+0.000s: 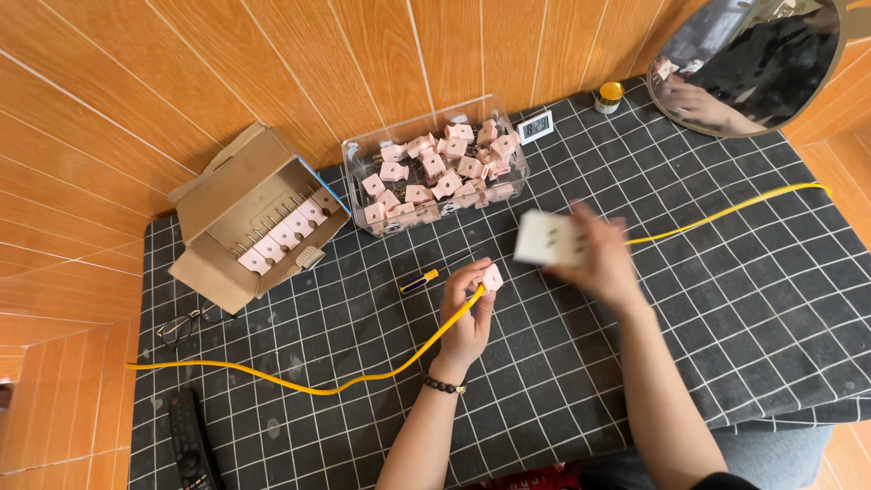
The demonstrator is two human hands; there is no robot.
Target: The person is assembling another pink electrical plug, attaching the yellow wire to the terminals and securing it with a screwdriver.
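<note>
Blurring hides most of my right hand [603,259]: it is smeared by motion above the middle of the surface [726,299], its fingers closed around a white rectangular plastic block [547,240] whose face shows only faint dark marks I cannot make out. My left hand [467,313] is sharper, just beside it toward the near edge, pinching a small pink plastic plug piece [493,277] between thumb and fingertips, with a yellow flat cable [299,381] running out of that hand toward the left edge. Another stretch of the same yellow cable comes out from behind my right hand and runs toward the right edge; the join between them is hidden by my hands.

Near the far edge stands a clear plastic tub [363,154] heaped with more pink pieces, too jumbled to count. At the far left corner an open brown cardboard box [218,200] holds a row of pink pieces with metal prongs. Between the tub and my left hand lies a small blue and yellow screwdriver [419,281]. Dark-rimmed glasses [181,325] lie by the left edge, and a black remote control [190,445] is cut off at the near left corner. A small white digital clock [535,126] and a yellow-lidded jar [610,96] sit at the far edge, beside a round mirror [753,63] only partly in view.
</note>
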